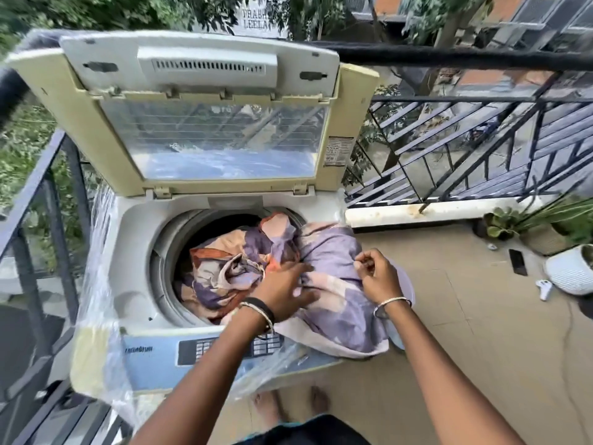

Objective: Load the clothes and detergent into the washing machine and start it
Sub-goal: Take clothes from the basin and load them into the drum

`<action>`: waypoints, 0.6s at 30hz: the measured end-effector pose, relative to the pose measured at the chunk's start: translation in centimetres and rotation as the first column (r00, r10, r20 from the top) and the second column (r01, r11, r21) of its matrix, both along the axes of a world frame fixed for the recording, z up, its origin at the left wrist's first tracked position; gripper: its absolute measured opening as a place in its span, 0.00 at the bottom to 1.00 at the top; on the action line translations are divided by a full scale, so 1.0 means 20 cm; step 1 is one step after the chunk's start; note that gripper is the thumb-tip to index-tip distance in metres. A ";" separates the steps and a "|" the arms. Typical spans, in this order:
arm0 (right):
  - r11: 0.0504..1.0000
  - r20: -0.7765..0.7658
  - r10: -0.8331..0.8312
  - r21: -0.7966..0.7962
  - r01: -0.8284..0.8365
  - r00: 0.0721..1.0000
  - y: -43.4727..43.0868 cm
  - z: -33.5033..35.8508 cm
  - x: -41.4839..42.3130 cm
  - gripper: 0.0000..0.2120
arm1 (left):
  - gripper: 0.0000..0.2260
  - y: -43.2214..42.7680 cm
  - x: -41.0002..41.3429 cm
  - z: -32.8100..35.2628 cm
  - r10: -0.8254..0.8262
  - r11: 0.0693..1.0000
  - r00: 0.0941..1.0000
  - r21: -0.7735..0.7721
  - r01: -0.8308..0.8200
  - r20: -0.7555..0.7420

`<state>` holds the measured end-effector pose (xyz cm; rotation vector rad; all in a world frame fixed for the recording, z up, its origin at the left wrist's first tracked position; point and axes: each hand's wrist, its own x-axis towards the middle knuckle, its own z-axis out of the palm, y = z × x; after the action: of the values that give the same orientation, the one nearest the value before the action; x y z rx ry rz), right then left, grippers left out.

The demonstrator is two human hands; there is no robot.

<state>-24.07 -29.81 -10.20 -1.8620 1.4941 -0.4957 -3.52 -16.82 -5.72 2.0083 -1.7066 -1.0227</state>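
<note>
Cloth (340, 316): one big purple, peach and orange printed sheet; about half bunched inside the drum (167, 252), the rest heaped on the right rim and spilling over the front right corner.

Left hand (285, 290): fingers spread, palm flat on the bunched part at the drum's near edge; pressing, not gripping.
Right hand (378, 277): fingers curled, pinching a fold of the heap on the rim.

Step as I judge it: feeding the rest in.
- hold down what is already inside with the flat hand so it does not ride back out;
- lift the pinched fold up and across to the left, drop it into the open dark side of the drum;
- take it in handfuls, not one lump (a single wad on one side would likely unbalance the spin);
- keep the trailing edge off the control panel (199, 348) and clear of the rim before the lid (224, 136) comes down.

Detergent: none in view.

Washing machine (128, 252): top loader, lid propped upright, clear plastic wrap round the body.

Writing:
- blue logo (138, 349) left of the panel; too blurred to read surely;
- sticker (338, 150) on the lid's right frame; print too small;
- sign (256, 19) beyond the trees; reads "PRABH…" over "LEELA", partly cut off.
</note>
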 end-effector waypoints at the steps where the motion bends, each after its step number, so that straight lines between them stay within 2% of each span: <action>1: 0.998 0.012 -0.016 0.062 0.015 1.000 -0.01 -0.02 -0.02 0.14 | 0.32 0.01 -0.08 0.00 -0.043 0.999 0.999 -0.028 0.042 -0.028; 3: 0.977 0.062 -0.026 0.211 0.012 0.998 -0.05 -0.05 -0.05 0.32 | 0.36 0.03 -0.22 0.01 -0.136 0.989 0.990 -0.062 0.134 -0.031; 4: 0.952 0.088 -0.029 0.305 0.001 0.996 -0.07 -0.06 -0.06 0.37 | 0.38 0.04 -0.28 -0.01 -0.167 0.985 0.986 -0.049 0.168 0.009; 6: 0.858 0.188 -0.063 0.512 -0.043 0.980 -0.07 -0.03 -0.06 0.28 | 0.42 0.03 -0.36 -0.08 -0.225 0.974 0.962 0.026 0.224 0.152; 7: 0.825 0.208 -0.062 0.561 -0.067 0.976 -0.07 -0.02 -0.06 0.22 | 0.42 0.03 -0.39 -0.10 -0.230 0.973 0.950 0.048 0.224 0.211; 8: 0.828 0.207 -0.053 0.556 -0.073 0.977 -0.07 -0.03 -0.07 0.21 | 0.40 0.04 -0.42 -0.11 -0.211 0.978 0.947 0.050 0.205 0.243; 10: 0.900 0.150 -0.023 0.433 -0.045 0.988 -0.10 -0.09 -0.09 0.30 | 0.30 0.05 -0.47 -0.11 -0.134 0.991 0.952 0.018 0.134 0.275; 13: 0.976 -0.004 0.064 0.208 -0.062 0.998 -0.09 -0.01 -0.11 0.16 | 0.11 0.07 -0.51 -0.08 0.024 0.990 0.952 -0.143 0.021 0.304; 15: 0.979 -0.033 0.185 0.094 -0.182 0.982 -0.07 0.03 -0.12 0.12 | 0.09 0.08 -0.52 -0.09 0.084 0.979 0.944 -0.201 -0.019 0.320; 18: 0.943 -0.073 0.323 -0.063 -0.328 0.943 -0.04 0.06 -0.10 0.12 | 0.09 0.09 -0.54 -0.10 0.167 0.969 0.954 -0.219 -0.112 0.249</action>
<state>-26.15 -30.71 -9.02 -2.1483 1.1834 -0.3419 -14.30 -14.99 -7.66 2.1696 -1.6859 -0.5271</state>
